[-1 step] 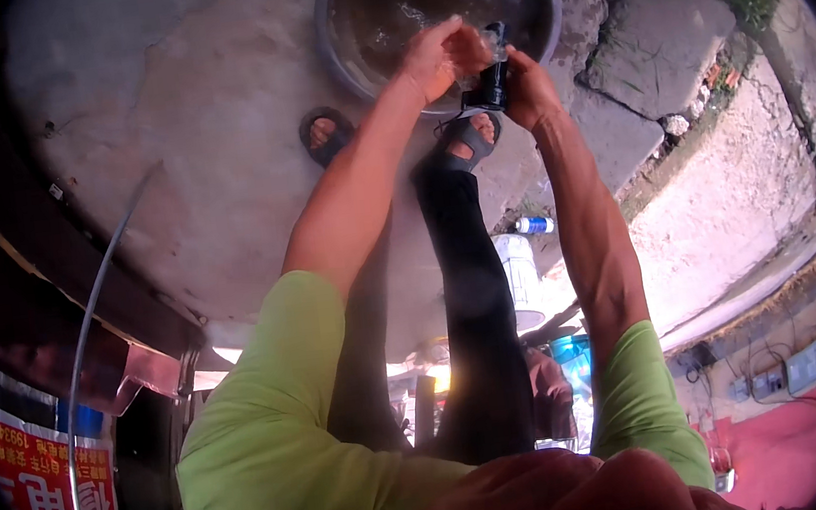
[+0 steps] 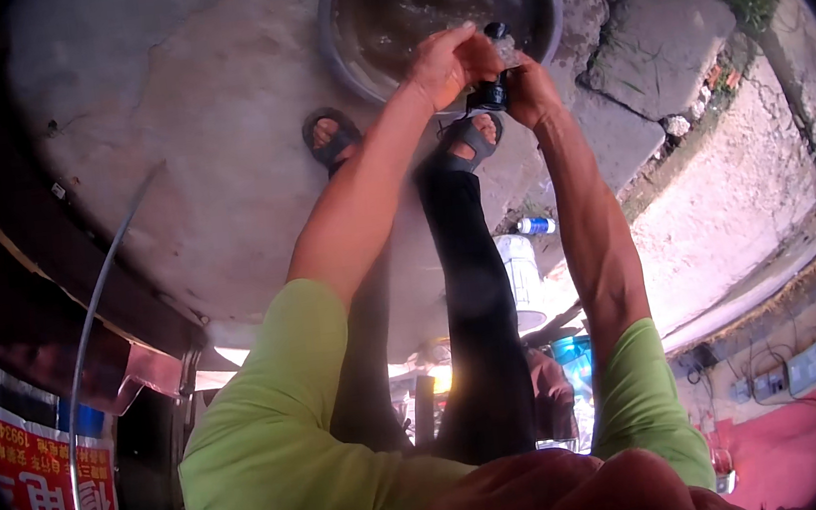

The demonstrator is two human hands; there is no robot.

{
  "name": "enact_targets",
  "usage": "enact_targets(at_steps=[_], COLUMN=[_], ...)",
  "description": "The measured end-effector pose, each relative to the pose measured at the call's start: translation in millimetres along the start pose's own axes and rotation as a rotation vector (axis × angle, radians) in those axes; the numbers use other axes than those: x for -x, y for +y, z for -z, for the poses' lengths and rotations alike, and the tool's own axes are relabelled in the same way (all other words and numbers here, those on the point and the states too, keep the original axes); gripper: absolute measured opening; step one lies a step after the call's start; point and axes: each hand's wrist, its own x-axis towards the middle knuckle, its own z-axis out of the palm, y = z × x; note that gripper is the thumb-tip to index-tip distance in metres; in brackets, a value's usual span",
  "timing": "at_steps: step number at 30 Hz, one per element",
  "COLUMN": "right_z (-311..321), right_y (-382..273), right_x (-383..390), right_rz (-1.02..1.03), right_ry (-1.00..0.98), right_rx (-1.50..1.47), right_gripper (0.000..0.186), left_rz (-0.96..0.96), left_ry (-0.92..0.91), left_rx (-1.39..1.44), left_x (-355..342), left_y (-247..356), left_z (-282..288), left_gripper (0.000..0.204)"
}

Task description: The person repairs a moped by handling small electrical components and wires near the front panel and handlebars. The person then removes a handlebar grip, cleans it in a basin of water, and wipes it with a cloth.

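Observation:
Over the near rim of a round grey basin [image 2: 335,57] of murky water, both my hands are at a black cylindrical device [image 2: 490,94]. My right hand [image 2: 532,92] is closed round its right side. The curled fingers of my left hand [image 2: 454,66] press against it from the left and cover its middle. Between the hands shows a clear, glassy patch [image 2: 505,51]; I cannot tell whether it is water or plastic. A dark knob tops the device, and a thin dark cord hangs near its lower end.
My sandalled feet [image 2: 332,135] stand just short of the basin. Behind my right leg are a white bucket [image 2: 524,287] and a blue-and-white can [image 2: 537,225] lying on its side. A grey hose [image 2: 92,311] curves along the left. Cracked slabs [image 2: 661,45] lie at the right.
My left hand has moved a little right and down, onto the middle of the black device, hiding more of it. The right hand stays nearly in place.

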Motion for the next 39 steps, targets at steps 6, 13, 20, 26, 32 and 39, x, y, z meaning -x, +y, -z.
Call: enact_targets(at_steps=[6, 13, 20, 26, 32, 39], right_z=[-28, -54, -8, -20, -40, -1], right_y=[-5, 6, -7, 6, 2, 3], right_x=[1, -6, -30, 1, 25, 8], right_rz=[-0.033, 0.077, 0.077, 0.132, 0.063, 0.172], right_ry=[-0.159, 0.035, 0.277, 0.192, 0.174, 0.033], right_rx=[-0.016, 0.163, -0.178, 0.114, 0.450, -0.168], right_gripper=[0.028, 0.031, 0.033, 0.024, 0.044, 0.028], left_rz=[-0.553, -0.337, -0.239, 0.008, 0.152, -0.029], left_ry=[0.366, 0.239, 0.160, 0.351, 0.190, 0.503], left_rx=[-0.757, -1.144, -1.203, -0.776, -0.641, -0.766], left_x=[10, 11, 35, 33, 40, -8], left_y=[-4, 11, -30, -5, 12, 25], left_z=[-26, -51, -36, -28, -26, 20], left_gripper=[0.033, 0.059, 0.053, 0.037, 0.038, 0.034])
